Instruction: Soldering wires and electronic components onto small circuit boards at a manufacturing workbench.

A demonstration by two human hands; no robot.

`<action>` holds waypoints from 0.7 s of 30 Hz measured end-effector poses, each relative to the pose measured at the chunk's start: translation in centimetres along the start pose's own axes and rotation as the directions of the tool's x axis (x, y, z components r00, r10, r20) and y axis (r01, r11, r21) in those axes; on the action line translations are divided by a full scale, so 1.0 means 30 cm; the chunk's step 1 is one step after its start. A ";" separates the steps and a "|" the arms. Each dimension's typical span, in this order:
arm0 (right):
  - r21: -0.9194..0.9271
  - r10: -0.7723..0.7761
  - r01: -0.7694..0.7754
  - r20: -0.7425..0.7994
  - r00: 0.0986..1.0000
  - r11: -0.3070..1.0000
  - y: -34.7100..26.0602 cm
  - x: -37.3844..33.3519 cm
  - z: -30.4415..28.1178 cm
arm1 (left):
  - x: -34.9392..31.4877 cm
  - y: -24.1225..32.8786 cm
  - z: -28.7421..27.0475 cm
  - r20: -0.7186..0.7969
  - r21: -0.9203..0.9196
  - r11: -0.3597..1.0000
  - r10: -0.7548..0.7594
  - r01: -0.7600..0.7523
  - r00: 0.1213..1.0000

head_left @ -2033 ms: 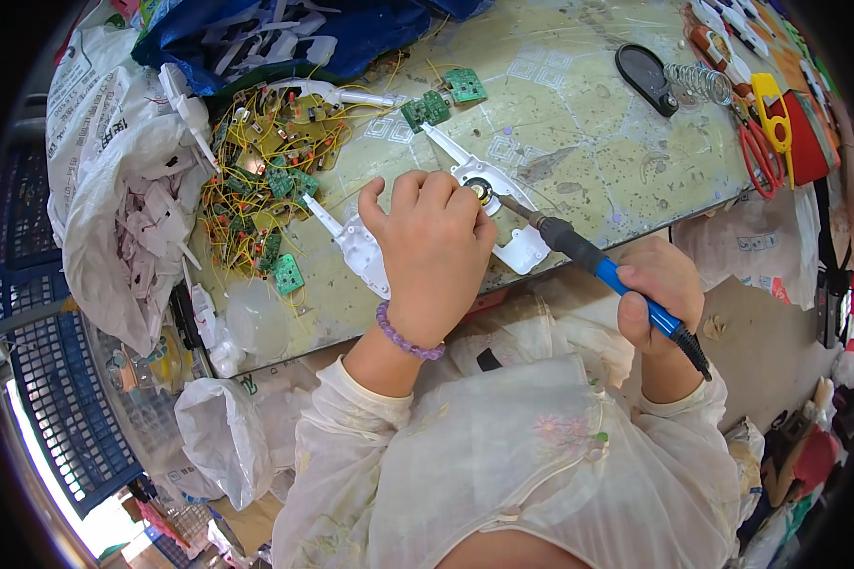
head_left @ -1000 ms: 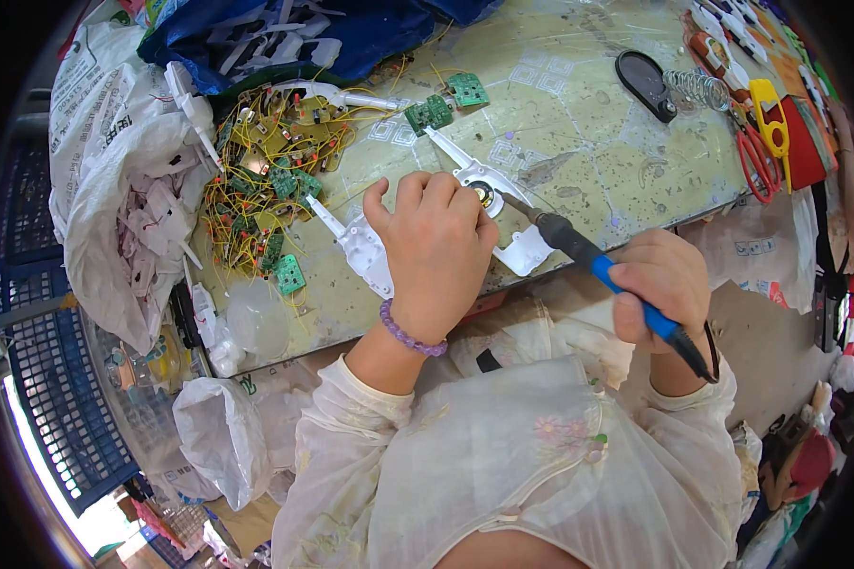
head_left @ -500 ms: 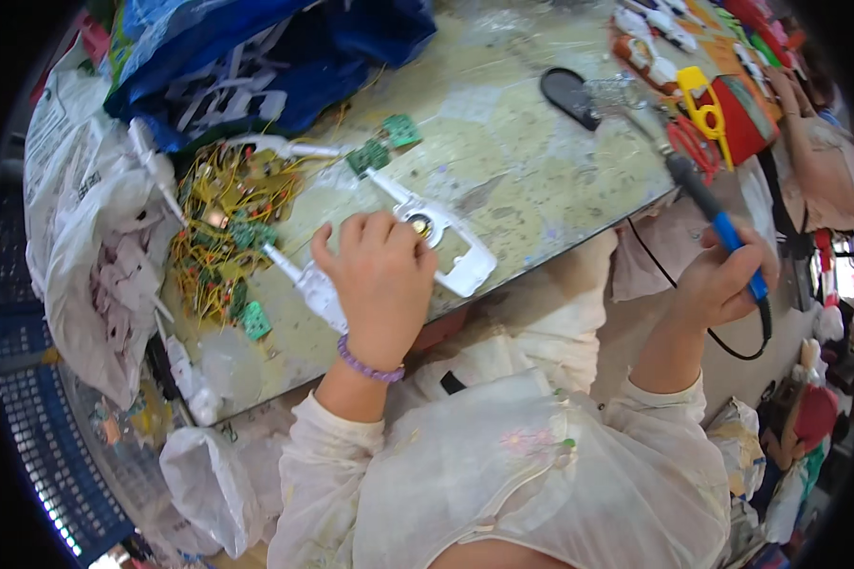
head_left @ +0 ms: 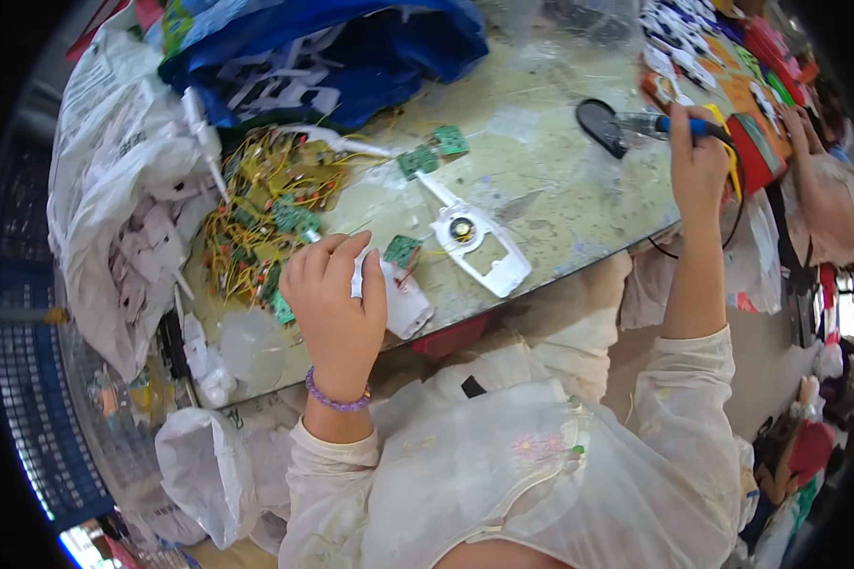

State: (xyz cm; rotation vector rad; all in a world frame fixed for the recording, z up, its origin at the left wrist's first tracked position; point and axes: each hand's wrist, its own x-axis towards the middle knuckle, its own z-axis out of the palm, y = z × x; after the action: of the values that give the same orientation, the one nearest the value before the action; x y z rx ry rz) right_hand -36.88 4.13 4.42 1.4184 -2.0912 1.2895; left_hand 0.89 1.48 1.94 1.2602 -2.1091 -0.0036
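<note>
My right hand (head_left: 700, 166) grips a soldering iron (head_left: 697, 125) by its blue handle, at the far right of the table. The iron's front end lies over the wire coil beside a black oval base (head_left: 601, 128). My left hand (head_left: 332, 308) rests over a white plastic casing (head_left: 406, 305) near the table's front edge, with the thumb and fingers curled about it. A small green circuit board (head_left: 402, 251) with thin wires lies against that casing. To its right, apart from both hands, is another white casing (head_left: 493, 261) with a round dark part (head_left: 462, 229).
A tangle of yellow wires and boards (head_left: 266, 194) lies left of my left hand. Behind it stands a blue bag (head_left: 389, 81) of white parts; a white sack (head_left: 114, 190) is at the left. Yellow scissors-like tool (head_left: 733, 156) and another person's arm (head_left: 811, 161) are at the right.
My right hand has carried the soldering iron forward to the wire coil. My left hand has drawn back left from the casing with the round part. The view has shifted a little.
</note>
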 end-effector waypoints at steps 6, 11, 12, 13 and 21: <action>0.488 0.358 -0.289 -0.052 0.932 0.823 -0.025 -0.232 0.109 | -0.076 -0.091 -0.049 0.059 -0.193 0.979 -0.046 0.056 0.997; 0.219 -0.356 0.288 0.409 0.840 0.932 -0.298 -0.432 0.082 | -0.028 -0.092 -0.026 0.199 -0.374 0.927 0.046 0.032 0.979; 0.226 -0.363 0.292 0.413 0.835 0.929 -0.337 -0.436 0.093 | -0.012 -0.090 -0.005 0.197 -0.370 0.928 0.036 0.040 0.980; 0.207 -0.333 0.264 0.479 0.812 0.942 -0.365 -0.437 0.103 | 0.004 -0.085 0.020 0.204 -0.386 0.922 0.065 0.019 0.977; 0.271 -0.120 -0.057 0.592 0.797 0.961 -0.413 -0.439 0.148 | 0.060 -0.072 0.048 0.387 -0.322 0.944 0.066 0.068 0.920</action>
State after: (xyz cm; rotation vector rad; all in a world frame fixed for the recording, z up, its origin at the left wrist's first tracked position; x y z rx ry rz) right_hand -19.15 6.92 -0.53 2.2286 -2.3015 1.2636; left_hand 1.25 -1.53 1.09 1.1224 -2.3158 -0.6373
